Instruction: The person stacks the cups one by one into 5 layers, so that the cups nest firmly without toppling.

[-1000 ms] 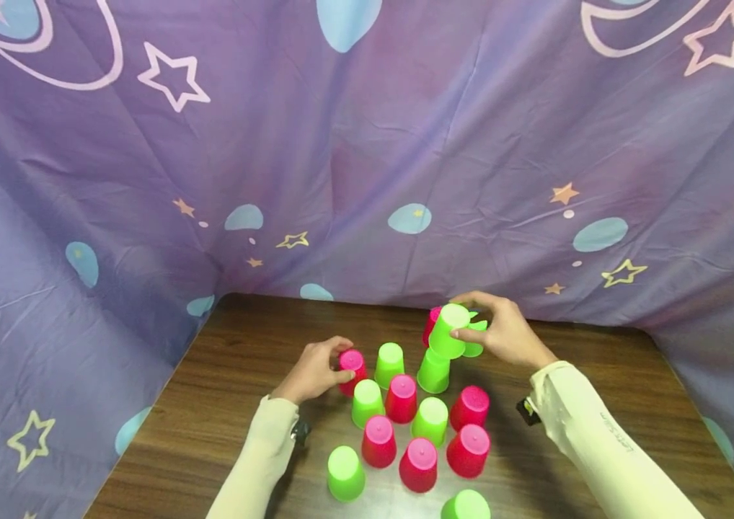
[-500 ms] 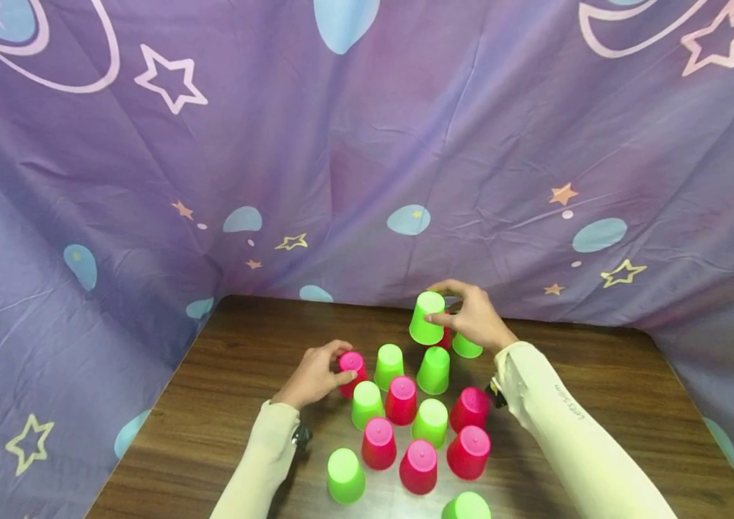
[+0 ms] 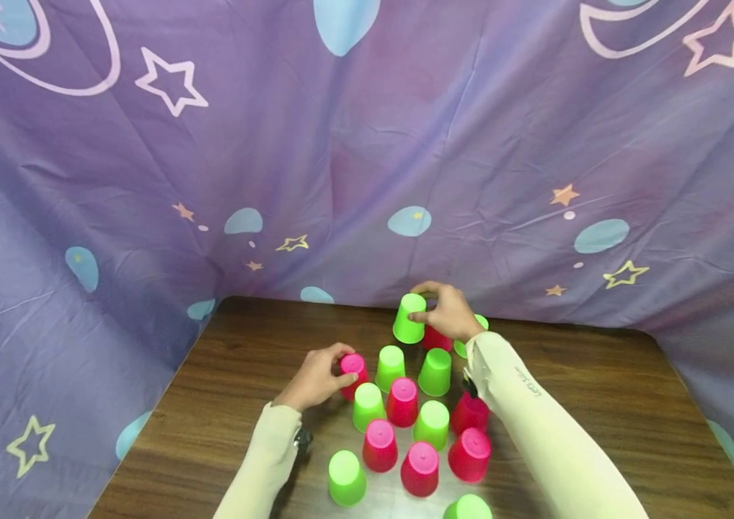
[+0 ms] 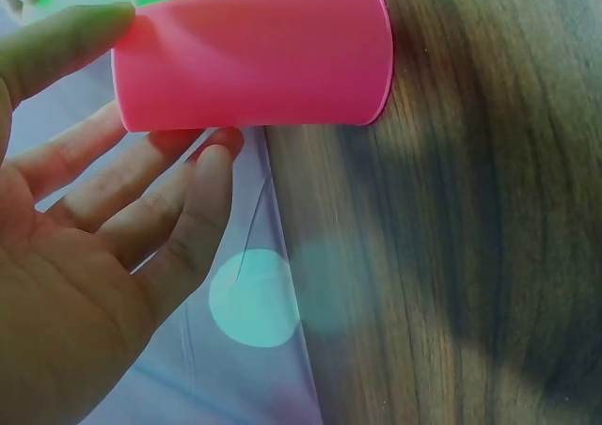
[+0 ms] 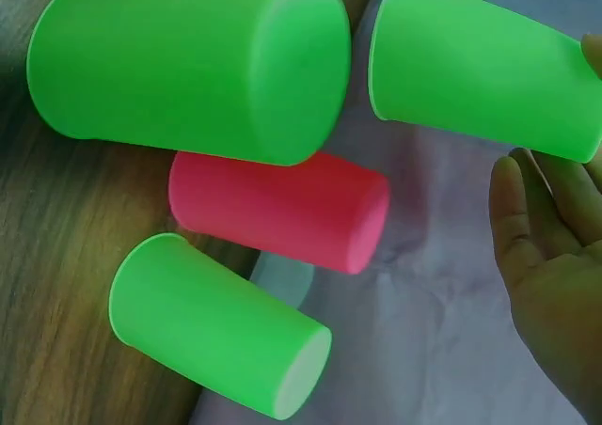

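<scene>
With thumb and fingers, my left hand (image 3: 315, 378) grips an upside-down pink cup (image 3: 352, 375) at the left end of the group. The left wrist view shows the thumb on one side of that pink cup (image 4: 254, 58) and fingertips on the other. My right hand (image 3: 450, 313) pinches an upside-down green cup (image 3: 409, 321) near its base, at the back of the table. In the right wrist view, this held green cup (image 5: 480, 68) appears raised off the tabletop. Just in front stand a green cup (image 3: 391, 366) and another green cup (image 3: 435, 373).
Several more pink and green cups stand inverted in loose rows, including a pink cup (image 3: 402, 402) and a nearer green cup (image 3: 347, 478). Behind the right wrist, a green cup (image 3: 481, 324) is partly hidden. A purple curtain (image 3: 367, 180) hangs behind the wooden table (image 3: 211, 404).
My right hand has carried its green cup leftward, from above another green cup past a rear pink cup. My left hand has stayed nearly still at its pink cup.
</scene>
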The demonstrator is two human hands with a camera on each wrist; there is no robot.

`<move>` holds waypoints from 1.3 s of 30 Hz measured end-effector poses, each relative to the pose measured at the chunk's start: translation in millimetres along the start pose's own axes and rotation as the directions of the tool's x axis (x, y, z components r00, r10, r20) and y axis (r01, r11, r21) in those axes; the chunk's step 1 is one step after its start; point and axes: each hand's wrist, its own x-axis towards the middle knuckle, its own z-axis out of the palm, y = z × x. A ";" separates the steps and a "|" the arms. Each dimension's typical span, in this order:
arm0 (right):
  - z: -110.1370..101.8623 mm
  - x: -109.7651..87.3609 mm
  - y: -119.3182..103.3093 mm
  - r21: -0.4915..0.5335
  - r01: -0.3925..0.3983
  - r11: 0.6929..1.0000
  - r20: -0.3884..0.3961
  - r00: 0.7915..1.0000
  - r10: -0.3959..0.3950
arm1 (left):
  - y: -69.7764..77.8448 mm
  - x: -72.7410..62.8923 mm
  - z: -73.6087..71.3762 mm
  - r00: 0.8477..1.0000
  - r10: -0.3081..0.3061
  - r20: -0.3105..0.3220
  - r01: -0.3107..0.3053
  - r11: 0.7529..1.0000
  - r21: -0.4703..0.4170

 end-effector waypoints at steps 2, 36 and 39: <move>2.9 3.0 1.5 -0.024 -0.005 1.000 0.002 1.000 0.005 | 0.5 1.4 0.1 1.000 -0.001 0.002 0.001 1.000 0.015; 27.2 21.0 34.2 -0.358 -0.006 0.934 0.034 0.999 0.020 | -4.1 -2.1 2.9 1.000 0.022 -0.003 -0.022 1.000 -0.018; 27.0 19.8 33.1 -0.359 -0.030 0.933 0.058 0.997 0.054 | -3.6 -2.4 3.2 1.000 0.024 0.001 -0.024 1.000 -0.016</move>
